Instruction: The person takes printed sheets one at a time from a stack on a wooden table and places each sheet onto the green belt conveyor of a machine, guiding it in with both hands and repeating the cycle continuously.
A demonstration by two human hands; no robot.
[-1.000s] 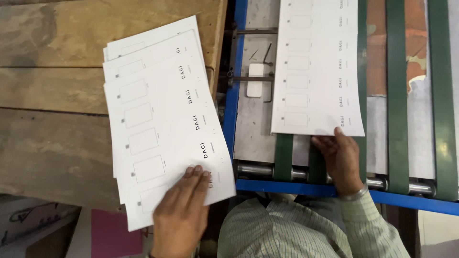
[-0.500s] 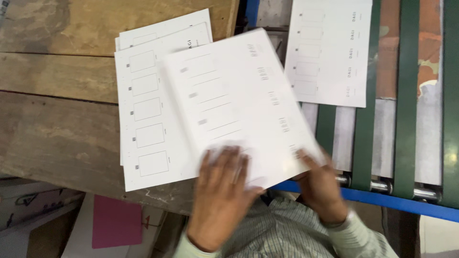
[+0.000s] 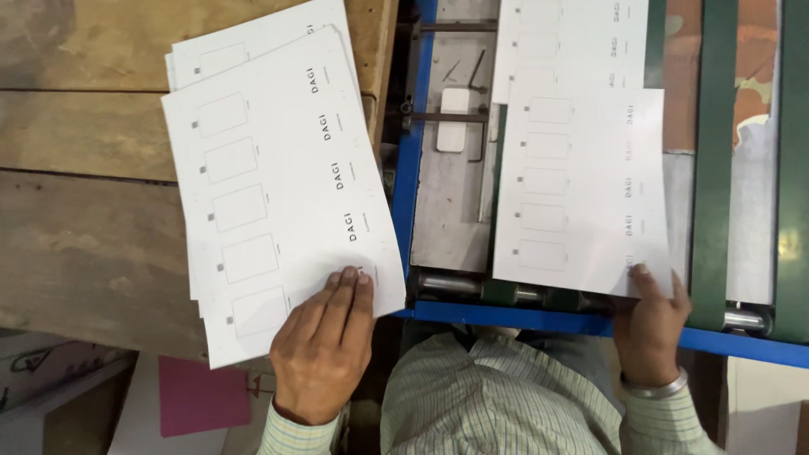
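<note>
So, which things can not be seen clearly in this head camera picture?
- Head view: the lower sheets of the stack of printed sheets on the wooden table are covered by the top sheet; how many there are cannot be told.
- The left hand hides the top sheet's near corner.
- The sheet on the machine covers part of the sheet behind it, which the top edge also cuts off.
- The right hand hides its near edge.
- The green belts run out of frame.

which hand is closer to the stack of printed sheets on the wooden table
Left. The left hand rests flat on the stack of printed sheets; the right hand is off at the machine, touching the single sheet.
</note>
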